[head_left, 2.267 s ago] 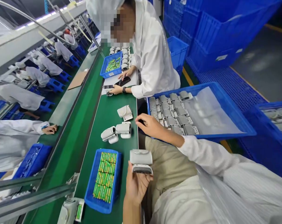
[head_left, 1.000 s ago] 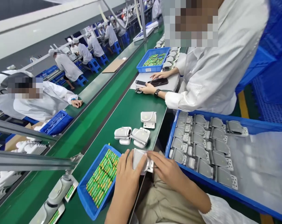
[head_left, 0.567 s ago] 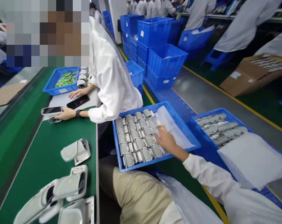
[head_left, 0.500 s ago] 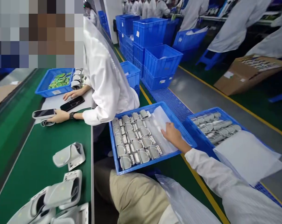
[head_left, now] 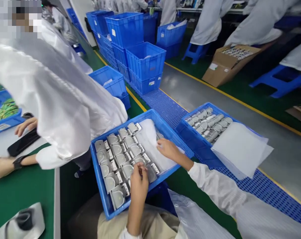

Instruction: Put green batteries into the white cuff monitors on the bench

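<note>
From the head camera, the left hand (head_left: 139, 186) reaches into a blue plastic tray (head_left: 174, 132), its fingers (head_left: 140, 169) pinched together over rows of grey device housings (head_left: 115, 159) near the tray's front edge; whether they grip one cannot be told; the right hand (head_left: 167, 149) lies open on a white plastic sheet (head_left: 149, 139) beside those rows.

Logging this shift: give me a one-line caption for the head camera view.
Left hand among grey parts in a blue crate, right hand on the crate's white sheet.
</note>
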{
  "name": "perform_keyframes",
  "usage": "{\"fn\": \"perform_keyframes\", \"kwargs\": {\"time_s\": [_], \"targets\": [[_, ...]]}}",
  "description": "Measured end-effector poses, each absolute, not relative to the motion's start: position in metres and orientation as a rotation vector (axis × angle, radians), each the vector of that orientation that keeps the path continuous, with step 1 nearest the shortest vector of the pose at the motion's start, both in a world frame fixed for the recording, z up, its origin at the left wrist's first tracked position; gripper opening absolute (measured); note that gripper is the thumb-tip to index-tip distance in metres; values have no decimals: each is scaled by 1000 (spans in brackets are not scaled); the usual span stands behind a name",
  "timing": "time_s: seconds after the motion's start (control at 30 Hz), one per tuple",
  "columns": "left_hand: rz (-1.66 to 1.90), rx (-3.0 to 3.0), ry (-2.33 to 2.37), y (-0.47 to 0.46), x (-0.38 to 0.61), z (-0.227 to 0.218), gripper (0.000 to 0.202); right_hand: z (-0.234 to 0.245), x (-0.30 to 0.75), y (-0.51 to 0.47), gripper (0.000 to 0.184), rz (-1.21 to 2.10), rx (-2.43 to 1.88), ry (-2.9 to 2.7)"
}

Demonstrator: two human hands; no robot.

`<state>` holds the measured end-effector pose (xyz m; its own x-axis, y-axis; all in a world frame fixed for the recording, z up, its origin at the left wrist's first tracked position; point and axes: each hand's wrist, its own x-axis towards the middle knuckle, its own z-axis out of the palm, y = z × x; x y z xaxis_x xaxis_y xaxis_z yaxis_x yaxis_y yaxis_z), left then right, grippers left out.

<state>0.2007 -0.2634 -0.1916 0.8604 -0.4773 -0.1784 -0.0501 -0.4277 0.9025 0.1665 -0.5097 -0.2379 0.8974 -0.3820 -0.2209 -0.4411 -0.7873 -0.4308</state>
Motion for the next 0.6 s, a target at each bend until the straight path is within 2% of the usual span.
{"fn": "perform_keyframes", "kwargs": {"time_s": [0.1, 0.23, 0.3, 0.47, 0.6], "targets": [[-533, 2022, -385, -298, 246, -206, 57, -222, 165, -471, 14, 22, -2472, 281], [-755, 2105, -324, -315, 291, -220, 73, -214, 174, -432, 18, -40, -2371, 223], [-798, 2111, -359, -312, 304, -226, 70, -215, 178, -424, 23, -55, -2326, 197], [-699, 2192, -540, -294, 320, -233, 45, -216, 176, -419, 35, -79, -2223, 5], [-596, 2194, -460, -279, 326, -239, 54, -217, 174, -442, 27, -345, -2068, 161]]}}
